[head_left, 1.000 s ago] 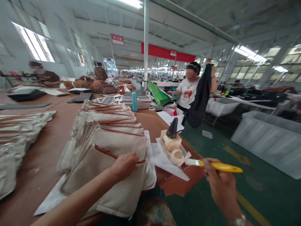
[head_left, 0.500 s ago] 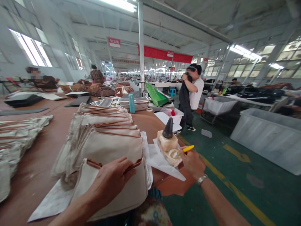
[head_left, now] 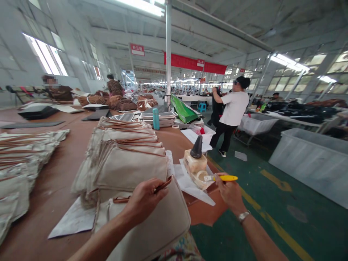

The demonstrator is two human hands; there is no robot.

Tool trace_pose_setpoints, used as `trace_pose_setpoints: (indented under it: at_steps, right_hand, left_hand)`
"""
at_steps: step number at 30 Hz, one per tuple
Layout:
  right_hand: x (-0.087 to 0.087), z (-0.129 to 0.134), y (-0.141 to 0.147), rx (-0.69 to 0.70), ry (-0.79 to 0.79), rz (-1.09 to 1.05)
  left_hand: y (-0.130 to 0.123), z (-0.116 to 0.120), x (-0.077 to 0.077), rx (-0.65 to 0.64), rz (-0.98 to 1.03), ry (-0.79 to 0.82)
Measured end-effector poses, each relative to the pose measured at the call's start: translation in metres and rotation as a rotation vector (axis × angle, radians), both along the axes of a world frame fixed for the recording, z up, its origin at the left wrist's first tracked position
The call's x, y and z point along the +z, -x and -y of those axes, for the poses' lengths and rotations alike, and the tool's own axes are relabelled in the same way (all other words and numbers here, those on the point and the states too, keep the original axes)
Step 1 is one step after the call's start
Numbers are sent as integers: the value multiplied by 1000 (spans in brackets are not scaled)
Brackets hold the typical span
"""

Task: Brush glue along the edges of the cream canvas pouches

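Observation:
My left hand (head_left: 146, 198) pinches the brown-edged rim of a beige bag piece (head_left: 168, 221), which lies near my lap at the table's front. In my right hand (head_left: 231, 195) is a small brush with a yellow handle (head_left: 228, 178). Its pale bristle end is at the round opening of a stained, cream-coloured glue bottle (head_left: 195, 162) with a black cone on top. White paper (head_left: 187, 183) lies under the bottle. Behind my left hand, more beige bag pieces with brown edges (head_left: 133, 163) lean in an overlapping row.
Another row of beige pieces (head_left: 35, 156) lies at the left of the brown table (head_left: 62, 163). A teal bottle (head_left: 156, 119) and a green bag (head_left: 185, 110) stand farther back. A person in white (head_left: 233, 108) is beyond the table; a large pale bin (head_left: 310, 166) is at right.
My right hand has drawn the brush slightly right, its bristles now showing at the bottle's opening. The held bag piece has swung rightward with my left hand. The person in white has turned.

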State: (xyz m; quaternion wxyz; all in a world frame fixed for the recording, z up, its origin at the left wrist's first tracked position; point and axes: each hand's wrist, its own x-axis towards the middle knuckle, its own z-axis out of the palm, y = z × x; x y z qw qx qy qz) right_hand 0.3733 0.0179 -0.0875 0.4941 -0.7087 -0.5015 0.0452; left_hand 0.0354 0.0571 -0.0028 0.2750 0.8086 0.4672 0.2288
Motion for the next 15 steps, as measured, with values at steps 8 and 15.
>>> trace_pose_setpoints:
  at_steps: [8, 15]
  right_hand:
    - [33, 31, 17, -20, -111, -167]
    - [97, 57, 87, 359, -340, -836]
  left_hand:
    - [7, 16, 8, -176, 244, 275]
    - [2, 31, 19, -192, 218, 259]
